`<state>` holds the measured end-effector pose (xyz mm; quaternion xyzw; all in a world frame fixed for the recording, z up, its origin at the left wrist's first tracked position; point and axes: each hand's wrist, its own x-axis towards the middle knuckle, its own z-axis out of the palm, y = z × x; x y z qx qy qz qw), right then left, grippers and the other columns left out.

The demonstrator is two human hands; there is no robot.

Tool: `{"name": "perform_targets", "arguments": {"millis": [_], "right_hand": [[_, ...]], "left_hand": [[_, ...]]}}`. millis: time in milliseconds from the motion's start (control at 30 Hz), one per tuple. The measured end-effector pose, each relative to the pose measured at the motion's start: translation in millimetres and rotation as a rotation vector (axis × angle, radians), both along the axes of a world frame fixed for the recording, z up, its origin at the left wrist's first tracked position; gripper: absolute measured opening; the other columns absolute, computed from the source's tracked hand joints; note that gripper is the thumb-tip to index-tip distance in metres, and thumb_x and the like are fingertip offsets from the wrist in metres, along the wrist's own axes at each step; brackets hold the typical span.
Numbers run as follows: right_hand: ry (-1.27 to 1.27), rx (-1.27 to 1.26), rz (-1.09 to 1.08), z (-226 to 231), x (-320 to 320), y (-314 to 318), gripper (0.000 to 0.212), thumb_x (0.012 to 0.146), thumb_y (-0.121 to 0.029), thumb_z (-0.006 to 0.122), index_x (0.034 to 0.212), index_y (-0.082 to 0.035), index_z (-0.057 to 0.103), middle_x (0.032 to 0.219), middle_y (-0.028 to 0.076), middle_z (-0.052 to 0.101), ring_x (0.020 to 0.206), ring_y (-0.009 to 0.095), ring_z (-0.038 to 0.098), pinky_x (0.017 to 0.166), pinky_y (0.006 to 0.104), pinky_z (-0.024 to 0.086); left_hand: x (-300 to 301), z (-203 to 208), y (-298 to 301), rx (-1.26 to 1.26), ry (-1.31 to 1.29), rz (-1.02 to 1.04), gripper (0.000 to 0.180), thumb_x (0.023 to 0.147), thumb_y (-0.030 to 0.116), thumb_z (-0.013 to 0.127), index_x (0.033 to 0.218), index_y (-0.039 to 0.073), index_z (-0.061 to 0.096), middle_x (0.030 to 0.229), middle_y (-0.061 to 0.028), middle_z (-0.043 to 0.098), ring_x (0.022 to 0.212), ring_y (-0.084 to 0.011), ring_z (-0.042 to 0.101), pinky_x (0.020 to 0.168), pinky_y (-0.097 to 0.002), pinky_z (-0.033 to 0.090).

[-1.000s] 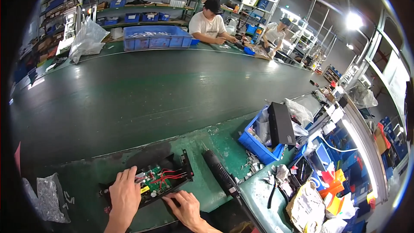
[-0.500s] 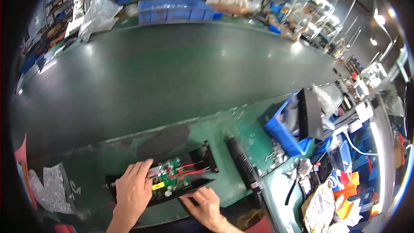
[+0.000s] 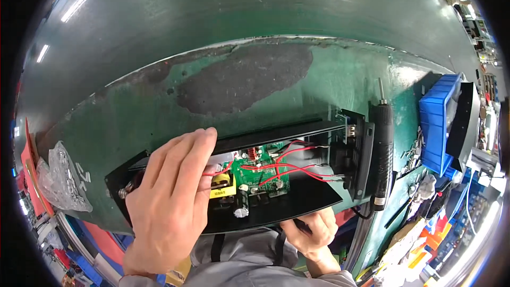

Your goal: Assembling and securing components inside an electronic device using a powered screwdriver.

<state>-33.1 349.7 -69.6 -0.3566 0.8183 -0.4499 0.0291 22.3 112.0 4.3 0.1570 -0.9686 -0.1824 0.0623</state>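
Observation:
In front of me lies an open black device case (image 3: 297, 205) with a green circuit board (image 3: 273, 172) inside. A yellow-wrapped transformer (image 3: 223, 187) sits on the board. Red wires (image 3: 289, 169) run from it to a black end panel (image 3: 362, 154) at the right, which stands apart from the case walls. My left hand (image 3: 172, 194) reaches across the case's left part, fingers bent over it, covering that section. My right hand (image 3: 311, 229) has its fingers curled at the near edge of the case; the fingertips are partly hidden beneath it.
A black electric screwdriver (image 3: 383, 149) lies right of the end panel, bit pointing away. Farther right stands a blue bin (image 3: 436, 127) with a black panel (image 3: 463, 127). Clear plastic bags (image 3: 66, 180) lie at the left. Beyond the bench edge runs a dark green belt surface (image 3: 255, 5).
My view has tilted down and closer to the case. Both hands stay on it. The end panel now stands upright at the right, near the screwdriver.

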Motion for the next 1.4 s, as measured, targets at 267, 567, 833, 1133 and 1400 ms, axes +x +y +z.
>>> {"name": "perform_targets", "arguments": {"millis": [267, 567, 833, 1133, 1400], "right_hand": [[-0.039, 0.003, -0.136, 6, 5, 14, 0.033, 0.067, 0.004, 0.087, 0.093, -0.006, 0.070, 0.088, 0.008, 0.072, 0.077, 0.025, 0.067, 0.069, 0.0331, 0.052], [-0.043, -0.015, -0.086, 13, 13, 14, 0.032, 0.069, 0.005, 0.088, 0.093, -0.006, 0.070, 0.084, 0.006, 0.072, 0.071, 0.021, 0.064, 0.063, 0.0320, 0.049], [-0.191, -0.125, 0.046, 40, 20, 16, 0.017, 0.076, -0.005, 0.087, 0.087, -0.007, 0.075, 0.083, 0.006, 0.072, 0.076, 0.024, 0.070, 0.070, 0.0346, 0.056], [-0.328, -0.119, 0.414, 84, 28, -2, 0.024, 0.094, -0.012, 0.075, 0.112, 0.000, 0.064, 0.097, 0.016, 0.065, 0.079, 0.029, 0.064, 0.070, 0.0381, 0.053], [-0.291, 0.065, 0.054, 118, -38, 10, 0.018, 0.090, -0.005, 0.078, 0.106, -0.001, 0.072, 0.106, 0.011, 0.075, 0.087, 0.017, 0.072, 0.078, 0.0297, 0.058]], "left_hand": [[16, 10, 0, 0.105, 0.211, -0.027, 0.036, 0.088, 0.005, 0.074, 0.122, 0.001, 0.068, 0.118, -0.0157, 0.070, 0.101, -0.0330, 0.070, 0.082, -0.0393, 0.059], [40, 25, -1, 0.236, 0.404, -0.130, 0.029, 0.101, 0.024, 0.063, 0.113, -0.003, 0.067, 0.104, -0.0180, 0.072, 0.088, -0.0335, 0.071, 0.073, -0.0383, 0.058], [50, 35, 25, 0.685, 0.435, -0.212, 0.072, 0.107, 0.061, 0.024, 0.103, 0.002, 0.064, 0.109, -0.0209, 0.073, 0.096, -0.0303, 0.071, 0.083, -0.0409, 0.053], [31, 18, 54, 0.763, 0.521, -0.554, 0.047, 0.112, 0.036, 0.036, 0.138, 0.004, 0.058, 0.137, -0.0188, 0.058, 0.118, -0.0389, 0.058, 0.099, -0.0485, 0.047], [61, 3, 27, 0.363, 0.531, -0.244, 0.036, 0.103, 0.021, 0.063, 0.134, 0.003, 0.061, 0.132, -0.0171, 0.062, 0.118, -0.0362, 0.061, 0.098, -0.0464, 0.052]]}}
